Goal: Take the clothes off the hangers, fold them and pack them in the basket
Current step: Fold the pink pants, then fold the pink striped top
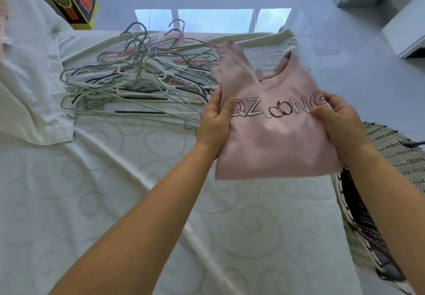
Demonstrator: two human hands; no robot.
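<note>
Now I hold the folded pink cotton T-shirt with outlined lettering [273, 134] above the white quilted bed [115, 191], my left hand [215, 115] and right hand [340, 120] pinching its sides. The bare wire and plastic hangers [138, 83] lie heaped, so stripping looks mostly done; packing remains. The woven wicker basket [391, 147] is cut off at the edge, its contents unclear.
</note>
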